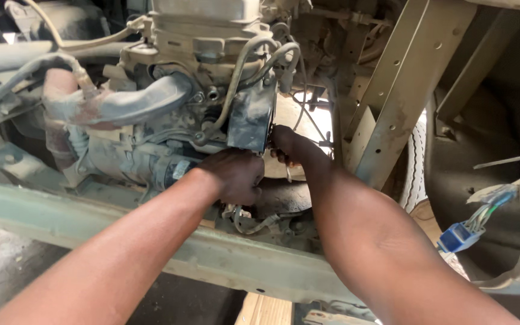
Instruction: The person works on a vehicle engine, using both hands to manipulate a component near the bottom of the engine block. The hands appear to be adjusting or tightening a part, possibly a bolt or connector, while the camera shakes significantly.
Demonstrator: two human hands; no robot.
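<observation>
Both hands work low on a dusty engine [170, 90]. Left hand [236, 176] is curled into a closed fist just below a dark metal bracket [250, 117], though what it grips is hidden. Right hand [285, 144], at three o'clock from the left, presses against the bracket's lower edge with fingers tucked behind it; whether it holds anything cannot be told. A grey hose [133, 102] runs at ten o'clock. A blue connector [457, 236] hangs at four o'clock, well apart.

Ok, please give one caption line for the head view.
Both hands, left hand and right hand, reach below a dusty engine.
</observation>
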